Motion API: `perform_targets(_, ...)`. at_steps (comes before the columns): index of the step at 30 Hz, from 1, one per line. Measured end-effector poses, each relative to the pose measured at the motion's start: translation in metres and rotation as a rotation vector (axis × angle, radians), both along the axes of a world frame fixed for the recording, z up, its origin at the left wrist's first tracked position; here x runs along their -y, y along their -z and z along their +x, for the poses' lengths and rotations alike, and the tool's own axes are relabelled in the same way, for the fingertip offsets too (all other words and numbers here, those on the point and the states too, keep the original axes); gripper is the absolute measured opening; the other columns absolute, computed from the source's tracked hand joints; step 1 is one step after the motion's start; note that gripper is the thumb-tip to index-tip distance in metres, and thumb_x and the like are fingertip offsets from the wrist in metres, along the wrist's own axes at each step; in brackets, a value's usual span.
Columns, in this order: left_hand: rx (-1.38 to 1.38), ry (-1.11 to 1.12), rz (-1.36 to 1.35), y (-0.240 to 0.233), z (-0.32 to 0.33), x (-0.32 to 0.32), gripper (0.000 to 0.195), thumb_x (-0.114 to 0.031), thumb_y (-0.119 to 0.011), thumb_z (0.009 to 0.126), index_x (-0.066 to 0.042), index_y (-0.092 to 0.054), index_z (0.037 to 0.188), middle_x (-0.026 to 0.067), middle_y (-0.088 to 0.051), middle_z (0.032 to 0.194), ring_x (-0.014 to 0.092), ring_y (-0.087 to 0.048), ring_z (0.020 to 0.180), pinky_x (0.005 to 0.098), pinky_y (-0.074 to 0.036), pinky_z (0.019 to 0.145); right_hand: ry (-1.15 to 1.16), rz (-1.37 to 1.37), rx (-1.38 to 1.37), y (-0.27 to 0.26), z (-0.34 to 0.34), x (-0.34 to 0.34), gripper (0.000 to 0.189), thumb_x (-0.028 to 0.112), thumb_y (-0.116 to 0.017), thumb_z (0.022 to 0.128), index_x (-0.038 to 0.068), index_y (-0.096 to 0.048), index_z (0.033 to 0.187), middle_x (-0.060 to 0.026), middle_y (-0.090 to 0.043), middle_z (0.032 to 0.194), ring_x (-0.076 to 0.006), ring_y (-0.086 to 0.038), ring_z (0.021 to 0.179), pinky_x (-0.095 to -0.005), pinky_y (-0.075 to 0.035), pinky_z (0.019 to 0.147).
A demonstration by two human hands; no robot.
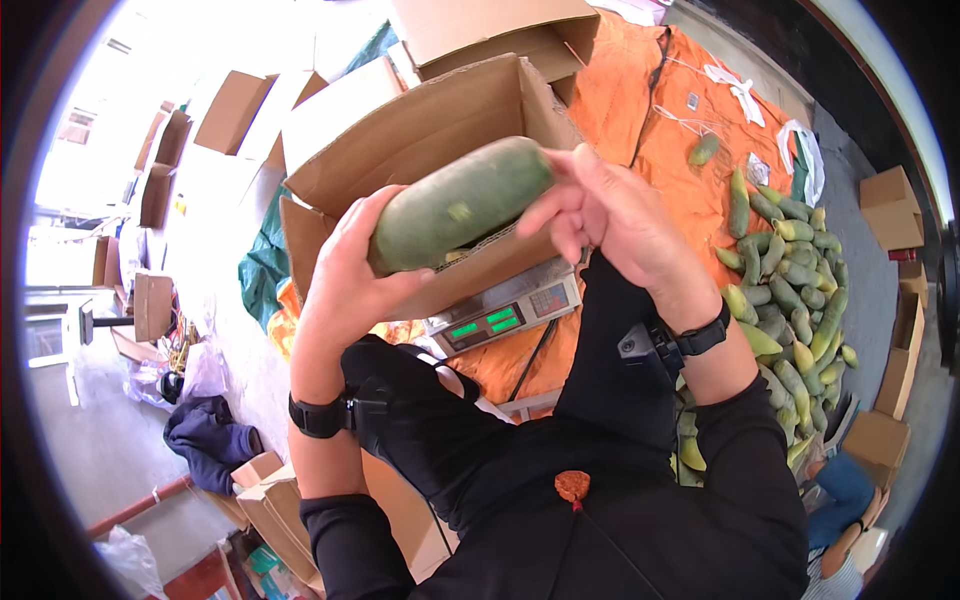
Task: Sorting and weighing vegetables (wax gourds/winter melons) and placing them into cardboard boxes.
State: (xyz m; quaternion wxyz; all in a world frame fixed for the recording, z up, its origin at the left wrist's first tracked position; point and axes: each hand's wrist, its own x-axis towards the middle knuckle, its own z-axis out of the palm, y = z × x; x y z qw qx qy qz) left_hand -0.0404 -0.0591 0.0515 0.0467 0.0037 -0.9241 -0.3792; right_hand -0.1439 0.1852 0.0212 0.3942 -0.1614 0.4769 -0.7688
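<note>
My left hand (349, 274) grips one end of a large green gourd or radish-like vegetable (461, 206), held tilted over an open cardboard box (420, 135). At its other end is my right hand (600, 214), fingers partly curled and slightly blurred; whether it bears any of the weight I cannot tell. The box stands on a digital scale (502, 319) with lit green displays. Part of another vegetable seems to show inside the box, just under the held one; the rest of the inside is hidden.
An orange tarp (622, 97) lies under the scale. On the right is a large heap of green and yellowish vegetables (795, 300). More cardboard boxes (495, 30) stand beyond and at both sides. A dark blue garment (210, 442) lies at left. Another person (844, 495) is at lower right.
</note>
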Motion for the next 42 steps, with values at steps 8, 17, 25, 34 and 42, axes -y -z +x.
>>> perform_targets(8, 0.166, -0.076, -0.097, 0.04, -0.004, 0.024, 0.06, -0.006, -0.072, 0.066, -0.001, -0.053, 0.123, 0.0143, -0.062, 0.107, 0.025, -0.06, 0.1, 0.0338, -0.045, 0.09, 0.558, 0.23, -0.052, 0.063, 0.016, -0.107, 0.026, 0.022, -0.055, 0.095, 0.004, -0.061, 0.112, -0.003, -0.065, 0.084, -0.0048, -0.052, 0.063, -0.0192, -0.042, 0.058)
perform_targets(17, 0.068, -0.26, 0.132, 0.04, 0.005, 0.012, 0.037, -0.004, -0.058, 0.088, -0.004, -0.057, 0.125, 0.0102, -0.064, 0.111, 0.015, -0.059, 0.102, 0.027, -0.047, 0.087, 0.883, 0.866, -0.145, 0.215, 0.057, -0.245, 0.023, 0.016, -0.059, 0.087, 0.003, -0.062, 0.106, -0.0033, -0.066, 0.081, -0.0155, -0.057, 0.065, -0.0264, -0.047, 0.063)
perform_targets(25, -0.02, -0.286, 0.028, 0.048, 0.034, 0.014, 0.029, -0.001, -0.056, 0.091, 0.002, -0.059, 0.119, 0.0089, -0.063, 0.111, 0.015, -0.06, 0.104, 0.0263, -0.045, 0.092, 0.418, 2.176, -0.638, 0.244, 0.078, -0.347, 0.051, 0.016, -0.07, 0.072, 0.012, -0.052, 0.12, -0.0087, -0.052, 0.125, -0.0279, -0.045, 0.12, -0.0418, -0.044, 0.094)
perform_targets(34, -0.108, -0.365, -0.028, 0.042, 0.032, -0.01, 0.02, 0.001, -0.06, 0.085, 0.003, -0.064, 0.104, 0.0086, -0.064, 0.097, 0.016, -0.06, 0.093, 0.0264, -0.046, 0.083, -0.074, 2.416, -0.48, 0.246, 0.092, -0.375, 0.056, 0.014, -0.075, 0.07, 0.016, -0.053, 0.122, -0.0063, -0.051, 0.118, -0.028, -0.046, 0.117, -0.0514, -0.042, 0.09)
perform_targets(42, -0.214, -0.352, -0.057, 0.044, 0.032, -0.014, 0.016, 0.001, -0.061, 0.084, 0.002, -0.066, 0.099, 0.0087, -0.065, 0.096, 0.018, -0.062, 0.091, 0.0266, -0.047, 0.081, -0.201, 2.289, -0.605, 0.261, 0.104, -0.392, 0.062, 0.02, -0.083, 0.061, 0.015, -0.049, 0.112, -0.0095, -0.059, 0.105, -0.0311, -0.056, 0.105, -0.0451, -0.046, 0.084)
